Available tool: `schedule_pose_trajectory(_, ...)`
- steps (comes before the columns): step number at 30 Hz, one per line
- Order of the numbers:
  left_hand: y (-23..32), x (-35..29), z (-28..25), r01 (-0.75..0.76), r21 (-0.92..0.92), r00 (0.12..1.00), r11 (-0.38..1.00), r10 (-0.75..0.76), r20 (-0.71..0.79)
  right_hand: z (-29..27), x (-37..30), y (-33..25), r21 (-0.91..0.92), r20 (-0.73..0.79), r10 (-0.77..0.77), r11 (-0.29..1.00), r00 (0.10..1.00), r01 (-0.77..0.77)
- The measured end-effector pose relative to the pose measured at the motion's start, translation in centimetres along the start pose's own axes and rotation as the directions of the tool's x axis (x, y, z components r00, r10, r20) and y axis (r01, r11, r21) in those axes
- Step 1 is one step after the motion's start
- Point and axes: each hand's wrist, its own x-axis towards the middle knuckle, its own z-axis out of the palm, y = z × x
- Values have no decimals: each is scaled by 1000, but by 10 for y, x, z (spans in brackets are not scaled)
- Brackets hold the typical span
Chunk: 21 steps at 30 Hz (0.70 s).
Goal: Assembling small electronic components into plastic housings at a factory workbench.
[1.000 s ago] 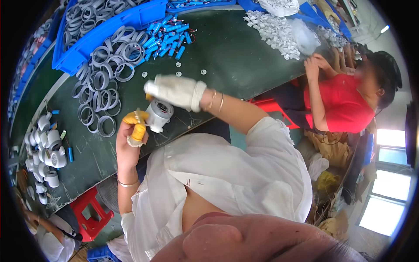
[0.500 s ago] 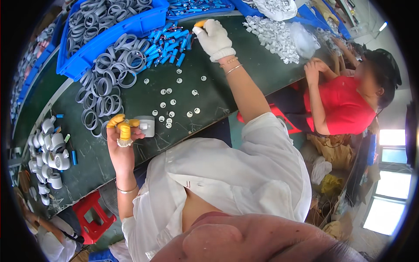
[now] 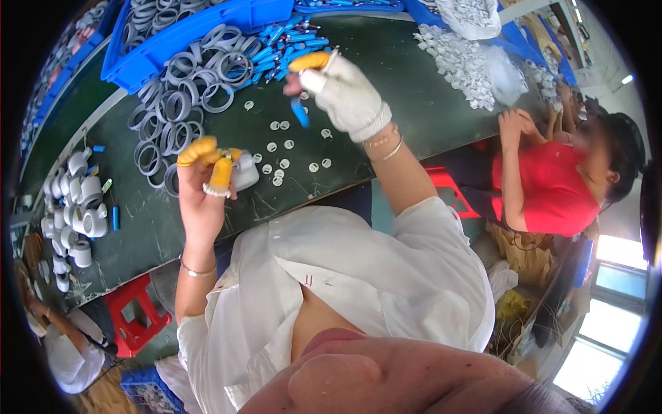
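My left hand (image 3: pixel 204 176), with yellow finger covers, has its fingers closed on a light grey plastic housing (image 3: pixel 245 172) near the table's front edge. The fingers partly hide that housing. In a white glove with yellow on a fingertip, my right hand (image 3: pixel 345 93) pinches a blue cylindrical battery (image 3: pixel 299 112), which hangs tilted below its fingers. Small white round discs (image 3: pixel 284 144) lie scattered on the table between my hands. Beyond the right hand is a pile of blue batteries (image 3: pixel 286 48). Grey rings (image 3: pixel 177 105) are heaped beyond the left hand.
A blue bin (image 3: pixel 207 34) of grey rings stands at the far left of the dark green table (image 3: pixel 372 148). White and grey assembled parts (image 3: pixel 81 214) sit at the left. Small clear-white pieces (image 3: pixel 455 69) lie at the far right, near a person in red (image 3: pixel 552 183).
My right hand has come back from the battery pile with a blue battery in its fingers. The left hand and its housing appear slightly raised. The whole view has shifted a little.
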Motion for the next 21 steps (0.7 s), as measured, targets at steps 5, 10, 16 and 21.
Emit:
schedule_pose_trajectory(5, -5, 1, -4, -5, 66, 991, 998, -4, 131, 44, -29, -3, -13, 265, 227, 973, 937, -232)
schedule_pose_trajectory(10, 5, -3, 6, 71, 72, 988, 995, -80, 136, 54, -39, -6, -9, 351, 274, 957, 895, -290)
schedule_pose_trajectory(16, 7, -3, 5, -134, 324, 973, 937, 63, 221, 58, -41, -7, -75, 350, 281, 959, 894, -272)
schedule_pose_trajectory(21, 11, -6, 9, -61, 295, 992, 953, 25, 125, 63, -51, 1, -631, 284, -132, 720, 950, 289)
